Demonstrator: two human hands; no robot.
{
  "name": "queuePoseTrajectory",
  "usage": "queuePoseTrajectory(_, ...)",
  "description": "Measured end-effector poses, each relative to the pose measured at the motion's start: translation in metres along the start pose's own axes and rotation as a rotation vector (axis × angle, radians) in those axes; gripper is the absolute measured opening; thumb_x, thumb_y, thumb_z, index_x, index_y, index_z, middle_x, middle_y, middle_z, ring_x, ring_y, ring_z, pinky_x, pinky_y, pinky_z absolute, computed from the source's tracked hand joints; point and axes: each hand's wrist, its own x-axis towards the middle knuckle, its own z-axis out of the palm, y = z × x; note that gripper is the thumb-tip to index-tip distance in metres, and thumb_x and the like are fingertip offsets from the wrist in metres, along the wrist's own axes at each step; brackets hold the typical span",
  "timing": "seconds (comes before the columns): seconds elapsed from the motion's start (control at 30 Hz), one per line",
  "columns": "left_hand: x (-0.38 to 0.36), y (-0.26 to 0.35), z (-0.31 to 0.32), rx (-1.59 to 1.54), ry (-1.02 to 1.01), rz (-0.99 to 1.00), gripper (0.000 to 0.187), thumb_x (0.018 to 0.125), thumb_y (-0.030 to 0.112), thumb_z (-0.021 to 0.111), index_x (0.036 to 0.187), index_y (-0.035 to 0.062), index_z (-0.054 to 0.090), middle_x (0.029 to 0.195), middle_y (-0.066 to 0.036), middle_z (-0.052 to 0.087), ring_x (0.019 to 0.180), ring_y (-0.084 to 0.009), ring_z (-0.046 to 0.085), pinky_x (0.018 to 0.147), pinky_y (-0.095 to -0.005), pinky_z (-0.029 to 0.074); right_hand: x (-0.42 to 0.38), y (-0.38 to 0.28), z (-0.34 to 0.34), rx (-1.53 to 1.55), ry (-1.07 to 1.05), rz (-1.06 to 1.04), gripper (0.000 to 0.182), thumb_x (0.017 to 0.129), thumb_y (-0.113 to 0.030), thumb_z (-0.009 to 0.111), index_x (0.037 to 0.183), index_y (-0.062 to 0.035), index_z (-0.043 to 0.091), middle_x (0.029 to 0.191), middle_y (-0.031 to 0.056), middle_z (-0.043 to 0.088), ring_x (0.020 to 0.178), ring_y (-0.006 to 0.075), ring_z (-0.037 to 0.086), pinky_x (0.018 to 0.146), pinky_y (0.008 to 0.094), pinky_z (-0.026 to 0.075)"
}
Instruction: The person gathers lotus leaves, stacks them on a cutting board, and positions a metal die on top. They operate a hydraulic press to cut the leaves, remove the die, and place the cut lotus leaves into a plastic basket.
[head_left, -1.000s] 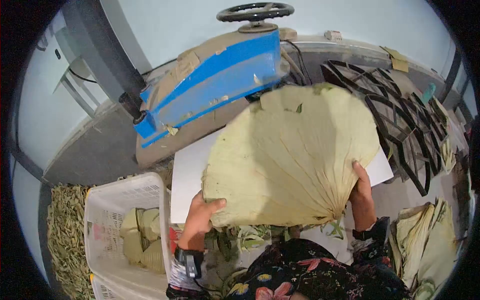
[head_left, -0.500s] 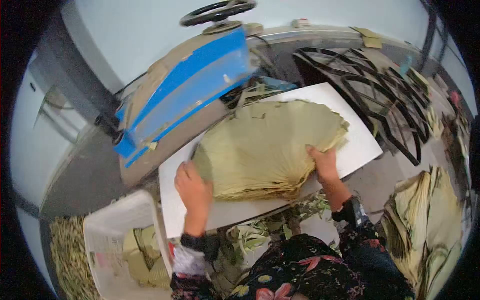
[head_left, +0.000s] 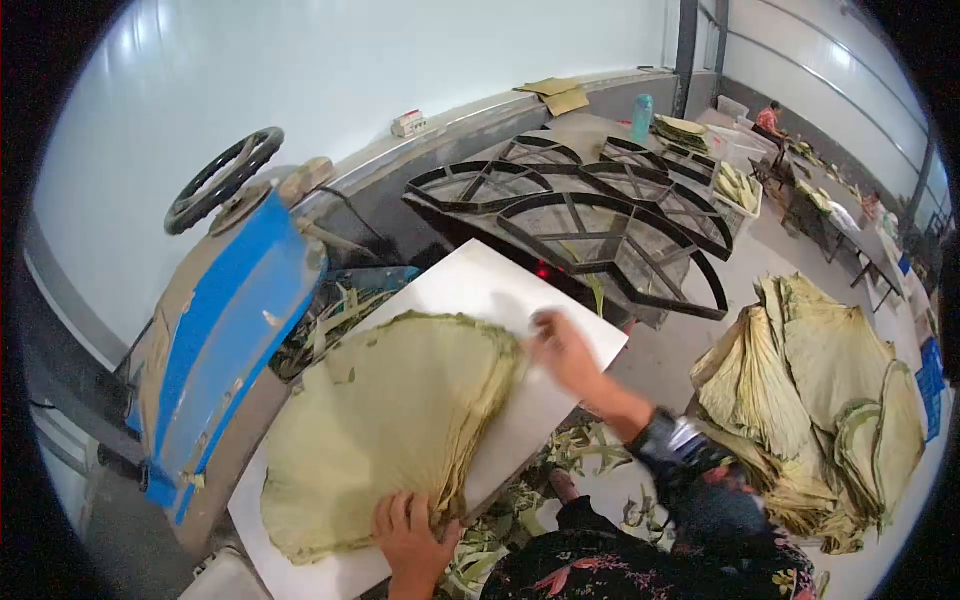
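Observation:
A thick stack of dried, fan-shaped leaves (head_left: 390, 410) lies on a white board (head_left: 470, 275). At the stack's lower edge, near the narrow end, my left hand (head_left: 415, 540) rests with its fingers apart on the top leaf and its thumb by the side. My right hand (head_left: 565, 350) is raised over the board, just right of the stack and apart from it. Its fingers are curled and blurred, so whether they hold anything cannot be made out.
A blue machine (head_left: 225, 330) with a black handwheel (head_left: 225, 180) stands at left. Black metal frames (head_left: 610, 235) lie behind the board. More leaves (head_left: 820, 380) are piled at right. Far off are a person (head_left: 768, 120), tables and a turquoise bottle (head_left: 642, 115).
The view has swung to the right. My right hand has let go of the stack's right edge and lifted away. My left hand has moved from the left side to the lower edge.

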Motion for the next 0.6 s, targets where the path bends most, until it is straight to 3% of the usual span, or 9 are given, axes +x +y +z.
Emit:
queuePoseTrajectory(0.1,-0.002,0.0,0.005,-0.01,-0.028,-0.015,0.061,0.064,0.033,0.072,0.114,0.0063,0.048,0.116,-0.018,0.046,0.11,-0.0418,0.043,0.094,-0.0571,0.034,0.086,0.036,-0.107,-0.608,0.293,-0.259,0.028,0.086,-0.019,0.057,0.11,-0.0024,0.056,0.106,0.0185,0.058,0.098,0.0357,0.056,0.084,0.0407,0.045)
queuePoseTrajectory(0.17,-0.001,-0.002,0.011,0.032,0.04,0.016,0.071,0.071,0.045,0.067,0.126,0.0085,0.042,0.113,-0.015,0.05,0.106,-0.0368,0.048,0.094,-0.0544,0.036,0.142,0.087,-0.178,-0.804,0.346,-0.246,0.03,0.088,-0.022,0.055,0.111,-0.0034,0.054,0.108,0.02,0.057,0.098,0.0371,0.055,0.084,0.0431,0.046)
queuePoseTrajectory(0.2,0.001,-0.003,0.012,0.077,0.1,0.052,0.08,0.078,0.058,0.062,0.138,0.0108,0.037,0.11,-0.012,0.055,0.102,-0.0319,0.054,0.094,-0.0518,0.038,0.173,0.122,-0.215,-0.893,0.291,0.065,0.032,0.09,-0.027,0.052,0.112,-0.004,0.054,0.109,0.0203,0.057,0.098,0.0377,0.055,0.083,0.0443,0.047)
queuePoseTrajectory(0.33,0.01,0.0,0.003,0.073,0.026,0.047,0.063,0.086,0.046,0.056,0.125,-0.0038,0.045,0.104,-0.018,0.056,0.097,-0.0336,0.056,0.082,-0.0451,0.046,0.225,0.193,-0.295,-1.114,0.202,0.218,0.039,0.089,-0.036,0.05,0.122,-0.0156,0.05,0.113,0.0184,0.056,0.098,0.0386,0.057,0.081,0.0466,0.048)
queuePoseTrajectory(0.37,0.008,0.001,0.005,0.029,0.007,0.01,0.06,0.078,0.041,0.062,0.119,0.0009,0.047,0.109,-0.018,0.052,0.102,-0.0373,0.051,0.087,-0.0507,0.041,0.265,0.327,-0.361,-1.507,-0.232,-0.289,0.041,0.088,-0.038,0.05,0.122,-0.0163,0.05,0.11,0.0189,0.059,0.096,0.0394,0.058,0.08,0.0467,0.048)
queuePoseTrajectory(0.4,0.0,0.002,0.005,-0.006,-0.012,-0.041,0.058,0.07,0.037,0.069,0.113,0.0056,0.048,0.113,-0.018,0.049,0.107,-0.041,0.046,0.092,-0.0562,0.036,0.263,0.279,-0.332,-1.149,0.021,0.199,0.041,0.088,-0.039,0.05,0.121,-0.0162,0.051,0.107,0.0189,0.061,0.094,0.038,0.059,0.08,0.0464,0.047)
queuePoseTrajectory(0.43,0.001,0.001,0.004,-0.067,-0.009,-0.09,0.051,0.067,0.035,0.071,0.106,0.0082,0.053,0.11,-0.014,0.05,0.106,-0.0369,0.048,0.09,-0.0537,0.037,0.304,0.428,-0.392,-1.113,-0.232,-0.085,0.041,0.088,-0.04,0.05,0.12,-0.0138,0.051,0.107,0.0199,0.061,0.094,0.038,0.06,0.079,0.0471,0.046)
queuePoseTrajectory(0.5,0.006,0.006,-0.001,-0.005,-0.068,-0.138,0.048,0.066,0.037,0.07,0.102,0.0081,0.055,0.111,-0.013,0.051,0.106,-0.0363,0.049,0.089,-0.0535,0.038,0.28,0.269,-0.326,-1.001,-0.18,0.28,0.046,0.087,-0.035,0.054,0.12,-0.0028,0.05,0.109,0.0207,0.06,0.098,0.0362,0.056,0.086,0.0427,0.044)
queuePoseTrajectory(0.6,0.012,0.01,-0.004,-0.035,-0.065,-0.164,0.046,0.064,0.035,0.071,0.099,0.0089,0.057,0.11,-0.012,0.053,0.109,-0.0354,0.048,0.092,-0.0537,0.038,0.319,0.37,-0.371,-1.114,-0.199,0.155,0.04,0.087,-0.025,0.049,0.122,-0.0059,0.052,0.1,0.0233,0.062,0.089,0.042,0.059,0.075,0.0475,0.045)
